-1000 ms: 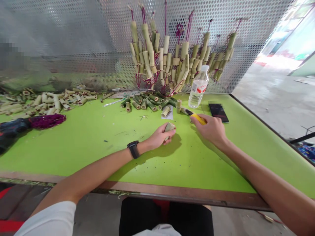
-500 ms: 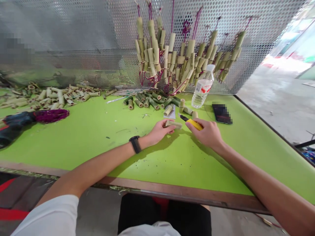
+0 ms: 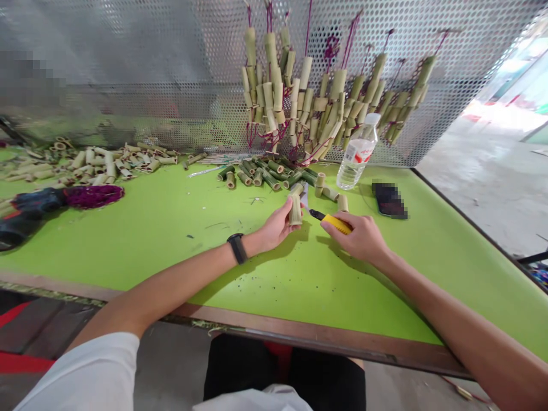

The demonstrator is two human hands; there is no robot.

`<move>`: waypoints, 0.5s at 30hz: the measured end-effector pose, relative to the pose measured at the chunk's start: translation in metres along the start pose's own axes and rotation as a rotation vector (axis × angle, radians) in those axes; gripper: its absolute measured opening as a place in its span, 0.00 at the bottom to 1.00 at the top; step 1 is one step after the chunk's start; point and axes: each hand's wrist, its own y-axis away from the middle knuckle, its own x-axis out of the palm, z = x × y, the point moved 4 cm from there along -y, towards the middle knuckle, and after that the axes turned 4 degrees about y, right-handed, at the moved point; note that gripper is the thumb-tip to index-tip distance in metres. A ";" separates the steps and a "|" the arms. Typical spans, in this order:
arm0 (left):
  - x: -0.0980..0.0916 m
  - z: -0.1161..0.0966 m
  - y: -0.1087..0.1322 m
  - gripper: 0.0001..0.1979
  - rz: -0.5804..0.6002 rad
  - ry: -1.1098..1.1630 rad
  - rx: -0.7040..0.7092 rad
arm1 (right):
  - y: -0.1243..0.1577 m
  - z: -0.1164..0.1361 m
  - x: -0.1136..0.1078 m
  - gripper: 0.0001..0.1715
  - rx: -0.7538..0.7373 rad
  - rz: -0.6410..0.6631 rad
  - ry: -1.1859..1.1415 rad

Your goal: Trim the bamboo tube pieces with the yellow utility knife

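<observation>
A short pale bamboo tube [image 3: 295, 210] stands nearly upright in my left hand [image 3: 277, 228], held between thumb and fingers above the green table. My right hand [image 3: 363, 235] is wrapped round a yellow utility knife [image 3: 337, 223], its dark tip pointing left toward the tube without touching it. Just behind the hands lie dark green bamboo pieces [image 3: 269, 178] in a loose pile. Two pale pieces are near my right hand, one upright [image 3: 319, 184] and another [image 3: 342, 203] close to the knuckles.
A water bottle [image 3: 357, 153] and a phone [image 3: 389, 200] are at the right. On the left lie a power tool [image 3: 34, 212], purple cord [image 3: 95, 196] and a heap of pale bamboo [image 3: 98, 162]. Strung bamboo [image 3: 338, 85] hangs on perforated metal behind.
The tube in my left hand has turned from lying nearly level to nearly upright. My right hand still holds the knife, with its tip slightly lower. The view has shifted a little.
</observation>
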 end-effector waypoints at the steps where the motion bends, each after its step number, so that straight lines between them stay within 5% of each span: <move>1: 0.002 0.000 0.001 0.20 0.022 0.006 -0.011 | 0.000 0.000 0.001 0.36 -0.009 0.022 -0.010; 10: 0.005 0.002 0.007 0.13 0.152 -0.103 0.018 | 0.002 0.003 0.006 0.31 -0.058 0.081 0.046; 15: 0.005 -0.001 0.016 0.34 0.234 -0.322 0.147 | 0.003 0.004 0.009 0.33 -0.086 0.131 0.003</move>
